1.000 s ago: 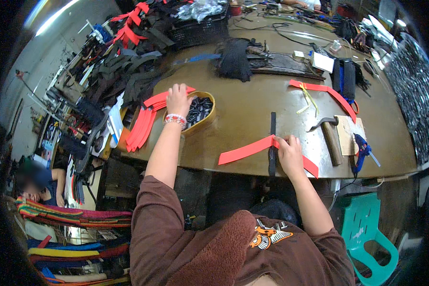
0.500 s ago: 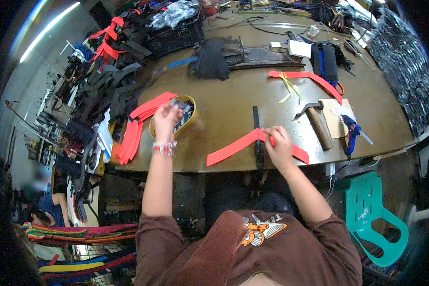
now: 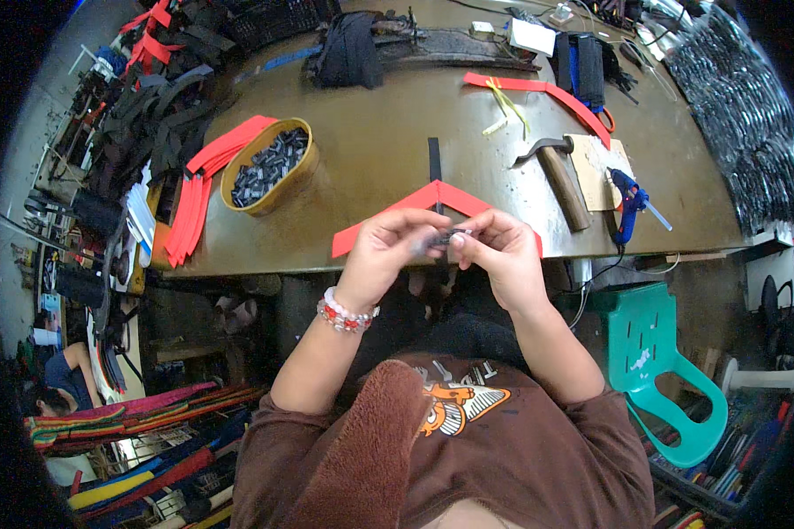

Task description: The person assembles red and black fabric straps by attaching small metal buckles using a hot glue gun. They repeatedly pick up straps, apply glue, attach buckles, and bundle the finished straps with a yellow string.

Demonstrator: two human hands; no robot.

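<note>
In front of my chest, near the table's front edge, both hands meet with fingertips pinched. A small dark piece (image 3: pixel 441 237), blurred, lies between the fingers of my left hand (image 3: pixel 381 251) and my right hand (image 3: pixel 499 256); its exact kind is hard to tell. Just beyond them, a bent red strip (image 3: pixel 388 214) lies on the table, its middle partly behind my fingers. A narrow black strap (image 3: pixel 434 160) crosses its peak, the near part running down behind my hands. To the left stands a yellow oval tub (image 3: pixel 268 198) full of small black pieces (image 3: pixel 272 165).
Red strips (image 3: pixel 188 212) are stacked left of the tub. On the right lie a hammer (image 3: pixel 565 187), a tan board (image 3: pixel 602 159) and a blue glue gun (image 3: pixel 626 207) with its cord. Another red strip (image 3: pixel 582 110) lies farther back. A green plastic chair (image 3: pixel 648 353) stands at lower right.
My left hand has come from the tub to the middle, bringing a small dark piece to my right hand. My right hand has left the red strip and drawn nearer me. The view has tilted down.
</note>
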